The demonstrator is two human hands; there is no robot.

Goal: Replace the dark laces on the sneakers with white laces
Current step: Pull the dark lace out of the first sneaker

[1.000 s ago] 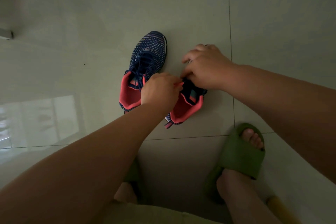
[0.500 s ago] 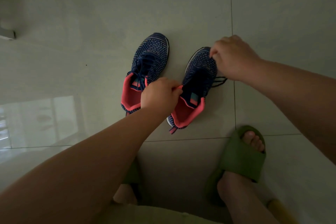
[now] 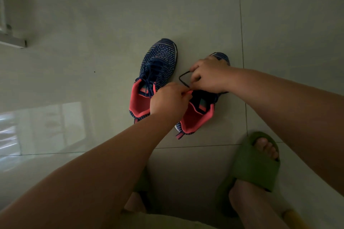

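While both hands work over the right-hand sneaker, scene reads as follows:
Floor: pale glossy tile floor (image 3: 93,15), grout lines visible, dim light.
Left sneaker: dark blue knit left sneaker (image 3: 159,61) with coral lining, flat on the tile, toe pointing away, its dark lace still threaded.
Right sneaker: right sneaker (image 3: 197,117) same colours, just beside the first one, heel toward the person, toe mostly hidden under the right hand.
Dark lace: thin dark lace (image 3: 183,79) forms a loose loop in the air above the tile, between the two hands.
Left hand: left hand (image 3: 168,101) sits over the gap between the two collars, fingers curled, thumb and forefinger pinching near the coral tongue edge of the right sneaker; exact thing pinched, lace end or tongue, cannot tell.
Right hand: right hand (image 3: 209,74) over the right sneaker's forefoot, fingers curled in, fingertips pinching the far end of the lace loop.
Foot: bare foot in a green slide sandal (image 3: 249,169) on the tile, near the right sneaker's heel, not touching.
Lower left: bright window reflection (image 3: 37,126) on the tile.
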